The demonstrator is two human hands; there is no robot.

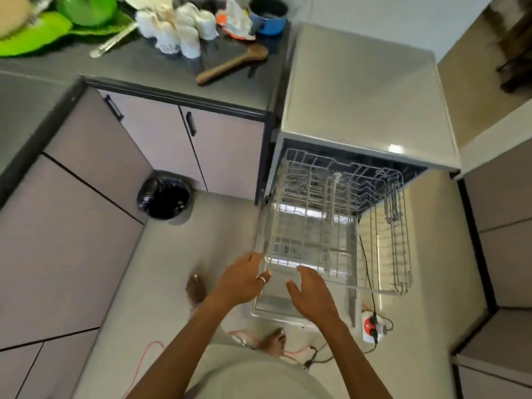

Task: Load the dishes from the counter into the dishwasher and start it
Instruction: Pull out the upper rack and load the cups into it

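The dishwasher stands open, its door folded down toward me. A wire rack is pulled out over the door and holds no dishes. A second rack juts out on the right. My left hand, a ring on one finger, reaches the near left corner of the pulled-out rack with fingers extended. My right hand hovers open at the rack's front edge. On the counter sit several white cups, a wooden spoon, a blue pot and green dishes.
A black-lined bin stands on the floor by the cabinets. An extension socket with black and orange cables lies to the right of the door. My bare feet stand just in front of the door.
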